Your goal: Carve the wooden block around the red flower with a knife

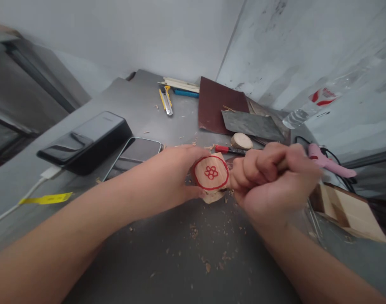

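Bare forearms (112, 207) are framing a pale, red-flowered wooden block (211, 174) between my pinching left hand (176, 171) and curled right fist (271, 181), contents hidden.

And here's the grey counter (126, 270), busy! A red-capped marker (230, 150) lies across it, a round wood slice (241, 141) just behind; farther back from the marker, a brown sheet (216, 105); back-left of it, a yellow utility knife (166, 101); well left, a black block (91, 147); nearer, scattered shavings (208, 267)!
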The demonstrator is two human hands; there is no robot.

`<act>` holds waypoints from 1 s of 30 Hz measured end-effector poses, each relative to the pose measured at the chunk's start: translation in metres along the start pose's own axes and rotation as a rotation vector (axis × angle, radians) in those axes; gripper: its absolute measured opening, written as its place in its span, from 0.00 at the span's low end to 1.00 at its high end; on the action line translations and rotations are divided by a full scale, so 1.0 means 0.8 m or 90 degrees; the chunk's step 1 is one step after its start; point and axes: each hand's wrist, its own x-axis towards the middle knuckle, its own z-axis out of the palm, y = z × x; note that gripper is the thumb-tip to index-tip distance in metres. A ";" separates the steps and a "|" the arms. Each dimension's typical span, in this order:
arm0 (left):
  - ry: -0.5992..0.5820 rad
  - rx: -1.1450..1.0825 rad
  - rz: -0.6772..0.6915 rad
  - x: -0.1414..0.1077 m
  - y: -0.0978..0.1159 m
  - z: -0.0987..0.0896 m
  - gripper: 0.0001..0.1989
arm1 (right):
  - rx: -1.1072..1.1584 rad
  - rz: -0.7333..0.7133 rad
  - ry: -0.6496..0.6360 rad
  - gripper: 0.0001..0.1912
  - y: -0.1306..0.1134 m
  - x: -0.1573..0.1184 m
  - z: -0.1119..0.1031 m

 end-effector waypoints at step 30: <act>-0.048 -0.018 -0.022 -0.009 -0.001 0.016 0.36 | -0.026 0.082 -0.136 0.34 -0.020 -0.004 -0.024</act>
